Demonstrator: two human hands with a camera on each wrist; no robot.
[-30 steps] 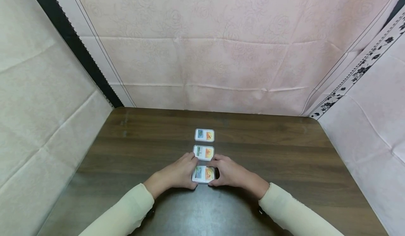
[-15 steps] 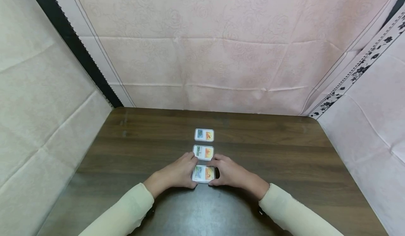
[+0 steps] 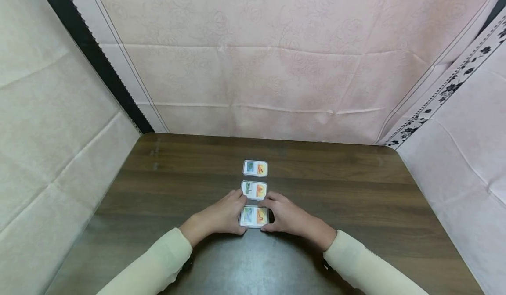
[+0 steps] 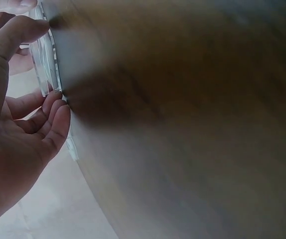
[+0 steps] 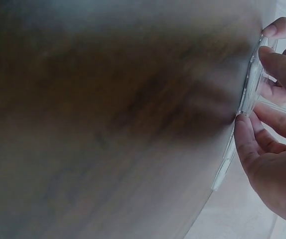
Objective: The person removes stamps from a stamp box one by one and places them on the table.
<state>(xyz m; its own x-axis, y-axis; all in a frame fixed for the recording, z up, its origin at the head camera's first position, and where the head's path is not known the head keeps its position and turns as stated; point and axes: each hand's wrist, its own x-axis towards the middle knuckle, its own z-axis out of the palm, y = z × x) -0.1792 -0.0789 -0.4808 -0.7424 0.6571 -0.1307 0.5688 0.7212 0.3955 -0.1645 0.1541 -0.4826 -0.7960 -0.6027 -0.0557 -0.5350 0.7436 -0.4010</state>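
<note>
Three flat, clear-edged cases with coloured pictures on white faces lie in a column on the table. My left hand (image 3: 227,214) grips the left end of the nearest case (image 3: 254,216), thumb at its near edge and fingers at its far edge. The right hand (image 3: 287,214) holds the right end in the same manner. In the left wrist view, the clear case (image 4: 44,62) shows edge-on between thumb and fingertips. The right wrist view shows the transparent side of the case (image 5: 252,82) between the fingers of the right hand (image 5: 277,144).
Just beyond the hands lies the middle case (image 3: 254,190), with the far case (image 3: 255,168) behind it. The brown wooden table (image 3: 356,189) extends to both sides. A pale patterned cloth (image 3: 257,66) hangs behind its far edge, and more pale cloth hangs left and right.
Almost nothing differs. Both hands keep their hold on the nearest case, and the other two cases stay where they were.
</note>
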